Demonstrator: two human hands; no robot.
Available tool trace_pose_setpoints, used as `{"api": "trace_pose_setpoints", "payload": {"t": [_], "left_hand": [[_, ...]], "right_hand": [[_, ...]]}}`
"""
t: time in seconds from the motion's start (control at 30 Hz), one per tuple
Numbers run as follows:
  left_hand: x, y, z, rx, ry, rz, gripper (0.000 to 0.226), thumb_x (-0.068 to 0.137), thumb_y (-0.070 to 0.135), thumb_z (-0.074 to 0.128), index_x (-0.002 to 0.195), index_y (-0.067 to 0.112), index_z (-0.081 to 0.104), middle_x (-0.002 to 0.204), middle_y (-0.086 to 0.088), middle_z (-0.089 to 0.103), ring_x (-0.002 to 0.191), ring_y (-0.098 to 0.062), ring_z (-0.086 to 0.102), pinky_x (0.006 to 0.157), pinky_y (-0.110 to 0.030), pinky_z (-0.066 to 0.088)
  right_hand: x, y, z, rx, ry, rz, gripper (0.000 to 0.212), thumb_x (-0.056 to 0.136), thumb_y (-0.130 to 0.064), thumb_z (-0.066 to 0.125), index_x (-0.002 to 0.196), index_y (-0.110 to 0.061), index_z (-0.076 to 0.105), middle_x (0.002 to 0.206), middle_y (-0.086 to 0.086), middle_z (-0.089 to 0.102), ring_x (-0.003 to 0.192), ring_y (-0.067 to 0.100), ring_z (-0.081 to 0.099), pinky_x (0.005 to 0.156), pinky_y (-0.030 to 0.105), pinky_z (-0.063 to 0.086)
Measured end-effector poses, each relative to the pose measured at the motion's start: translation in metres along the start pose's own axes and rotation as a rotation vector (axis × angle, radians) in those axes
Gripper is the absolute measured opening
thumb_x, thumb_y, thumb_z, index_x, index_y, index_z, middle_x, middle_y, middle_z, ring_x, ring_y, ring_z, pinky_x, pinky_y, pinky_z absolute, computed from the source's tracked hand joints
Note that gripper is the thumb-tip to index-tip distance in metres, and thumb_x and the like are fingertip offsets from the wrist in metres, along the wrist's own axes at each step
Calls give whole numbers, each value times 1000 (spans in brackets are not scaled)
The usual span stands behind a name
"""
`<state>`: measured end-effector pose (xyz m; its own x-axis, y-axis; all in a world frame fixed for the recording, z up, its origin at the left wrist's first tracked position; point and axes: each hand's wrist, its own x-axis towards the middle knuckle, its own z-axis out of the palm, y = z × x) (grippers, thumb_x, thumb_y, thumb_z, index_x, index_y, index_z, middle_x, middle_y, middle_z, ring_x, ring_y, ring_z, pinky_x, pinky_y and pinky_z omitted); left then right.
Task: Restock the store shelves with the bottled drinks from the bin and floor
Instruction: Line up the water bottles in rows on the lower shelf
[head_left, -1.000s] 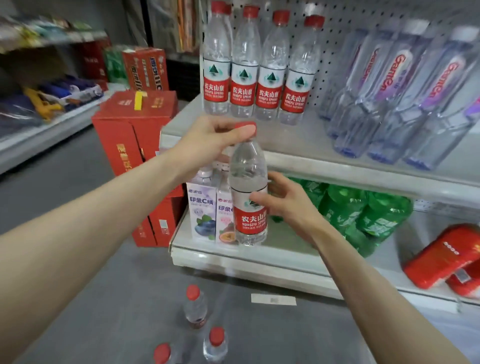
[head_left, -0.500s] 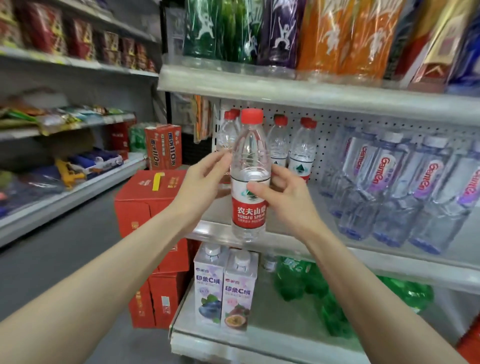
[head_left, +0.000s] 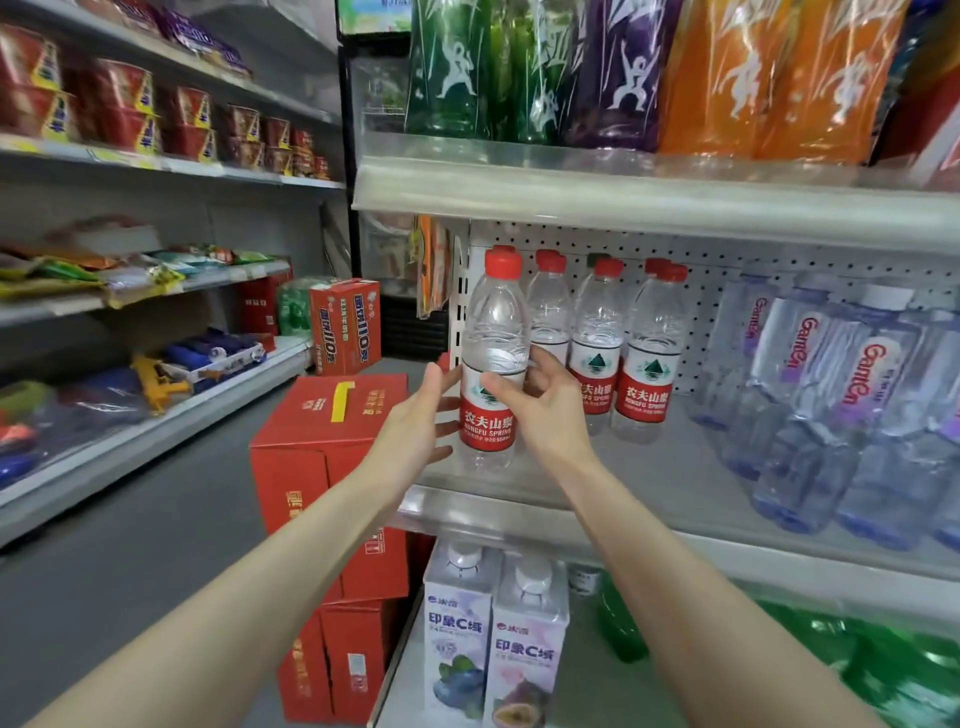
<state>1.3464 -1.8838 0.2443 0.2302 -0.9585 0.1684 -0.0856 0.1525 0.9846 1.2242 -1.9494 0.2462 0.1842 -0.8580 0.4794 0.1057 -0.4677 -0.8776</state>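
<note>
Bare left forearm (head_left: 270, 566), bare right forearm (head_left: 670, 540), both long and slender, bare left hand (head_left: 415, 418), bare right hand (head_left: 543, 413)

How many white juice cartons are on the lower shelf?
2. Both stand side by side at the lower shelf's left front: the white blueberry-picture carton on the left, the white passionfruit-picture carton beside it on the right. Others may be hidden behind them.

Both bare arms reach forward (forearms converging far ahead). The right grip (head_left: 545, 410) curls thumb and fingers round the bottle (head_left: 493, 322); the left grip (head_left: 415, 415) lies flat-fingered against its left side.
</note>
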Motion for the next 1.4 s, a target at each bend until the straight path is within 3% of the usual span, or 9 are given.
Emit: {"api": "trace_pose_setpoints", "payload": {"t": [0.13,0.3,0.43,0.5,0.8,0.9,1.03,1.17,1.4], "left_hand": [[14,-5,0,-1,-9,-28,55,95,59,16,136,36,45,122,8,54,109,-12,53,93,-34,40],[26,-11,2,-11,13,-9,55,96,57,14,136,35,45,119,10,52,101,-7,52,95,-34,39],[25,-22,0,1,5,-20,55,96,58,14,136,38,45,131,2,55,116,-18,53,96,-35,40],[22,-27,0,18,2,-30,54,96,57,13,137,39,44,135,-2,53,122,-23,51,98,-35,38],[27,-29,1,22,-27,-27,56,96,56,12,142,37,37,141,1,48,119,-14,48,97,-32,35],[30,-28,2,6,-36,-31,56,97,55,10,143,36,34,145,1,44,125,-14,45,97,-29,33],[32,-29,4,12,-48,-15,54,99,50,9,145,33,33,147,1,42,122,-10,44,94,-20,34],[32,-30,4,8,-58,-26,55,99,50,10,145,31,33,146,0,42,127,-12,44,73,-8,42],[30,-28,4,24,-42,-10,56,98,51,11,144,32,36,143,-2,46,117,-11,48,78,-13,41]], "right_hand": [[10,8,6,18,13,62,32,83,-8,72,104,-25,56,92,-18,62,87,-4,60,74,8,50],[19,7,9,-95,-24,98,37,88,-12,66,123,-16,53,105,-10,58,91,-1,56,71,5,46],[0,20,-1,-137,-36,154,51,96,-34,55,144,-24,41,137,-12,49,125,6,47,106,27,40],[-16,29,-7,-200,-62,173,50,97,-47,46,145,-34,38,135,-21,45,126,1,42,112,30,32],[-19,45,-3,-238,-106,261,67,77,-89,27,135,-58,37,142,-19,48,132,12,45,112,48,34],[-17,47,-1,-227,-89,290,62,73,-92,28,126,-62,43,142,-19,48,133,11,44,112,47,33],[-15,52,-3,-210,-78,320,76,71,-92,29,135,-53,41,143,-19,47,133,11,44,113,46,32],[-15,52,-2,-213,-80,317,74,73,-91,29,136,-53,40,143,-19,47,133,12,44,114,46,31],[-16,52,-4,-197,-82,347,78,66,-95,31,134,-57,40,144,-20,45,134,13,43,115,48,28]]}}
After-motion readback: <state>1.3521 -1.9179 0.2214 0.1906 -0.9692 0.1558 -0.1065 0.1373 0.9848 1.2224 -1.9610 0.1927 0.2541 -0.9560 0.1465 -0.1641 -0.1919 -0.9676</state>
